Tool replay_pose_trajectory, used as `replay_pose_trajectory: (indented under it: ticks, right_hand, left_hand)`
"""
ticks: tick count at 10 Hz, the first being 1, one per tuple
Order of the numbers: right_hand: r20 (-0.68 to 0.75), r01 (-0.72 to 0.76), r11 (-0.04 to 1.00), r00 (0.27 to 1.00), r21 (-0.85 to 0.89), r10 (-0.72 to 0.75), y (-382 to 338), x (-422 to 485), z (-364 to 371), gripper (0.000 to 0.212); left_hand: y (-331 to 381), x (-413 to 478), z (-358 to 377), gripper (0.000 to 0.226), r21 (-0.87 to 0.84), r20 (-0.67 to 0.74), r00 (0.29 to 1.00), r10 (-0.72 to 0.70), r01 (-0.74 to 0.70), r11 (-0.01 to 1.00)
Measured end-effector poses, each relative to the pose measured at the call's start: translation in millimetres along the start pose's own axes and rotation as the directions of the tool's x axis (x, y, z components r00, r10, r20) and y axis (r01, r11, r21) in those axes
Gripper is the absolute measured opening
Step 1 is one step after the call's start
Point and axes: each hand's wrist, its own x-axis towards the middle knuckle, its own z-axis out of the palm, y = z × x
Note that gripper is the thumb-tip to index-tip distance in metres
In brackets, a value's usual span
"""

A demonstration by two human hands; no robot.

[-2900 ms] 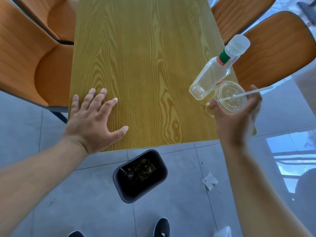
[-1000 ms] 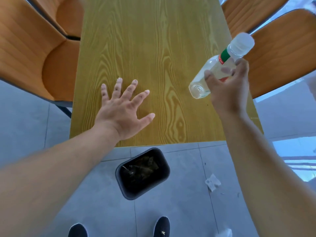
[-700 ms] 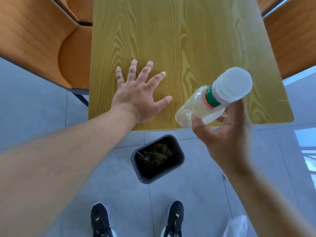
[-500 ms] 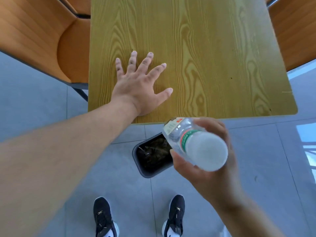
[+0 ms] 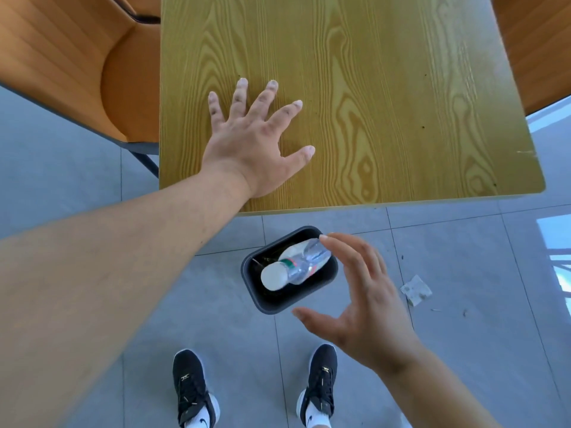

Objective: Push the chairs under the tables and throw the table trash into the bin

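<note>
A clear plastic bottle [image 5: 295, 264] with a white cap and green neck band lies tilted in the mouth of the dark bin [image 5: 268, 299] on the floor, just below the table's near edge. Above and to the right of the bin hovers my right hand [image 5: 361, 299], fingers spread, holding nothing. Flat on the yellow wood-grain table [image 5: 386, 97] rests my left hand [image 5: 256, 140], fingers splayed. An orange chair [image 5: 77, 63] stands at the table's left side, its seat partly under the top. Another orange chair [image 5: 537, 47] shows at the right edge.
A crumpled white scrap of paper [image 5: 415, 290] lies on the grey tiled floor right of the bin, with small crumbs near it. My two black shoes [image 5: 193, 387] stand just behind the bin.
My right hand carried the bottle from the table down over the bin and let go; the bottle now sits in the bin. Earlier it also held a plastic cup, now gone from view.
</note>
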Motion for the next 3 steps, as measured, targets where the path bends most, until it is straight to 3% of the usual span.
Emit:
replay_pose_trajectory:
  ticks: [3]
  right_hand:
    - [-0.055, -0.039, 0.998, 0.998, -0.039, 0.037, -0.3, 1.5, 5.1, 0.082]
  left_hand:
    - [2.2, -1.2, -4.2, 0.085, 0.02, 0.021, 1.0, 0.012, -0.013, 1.0]
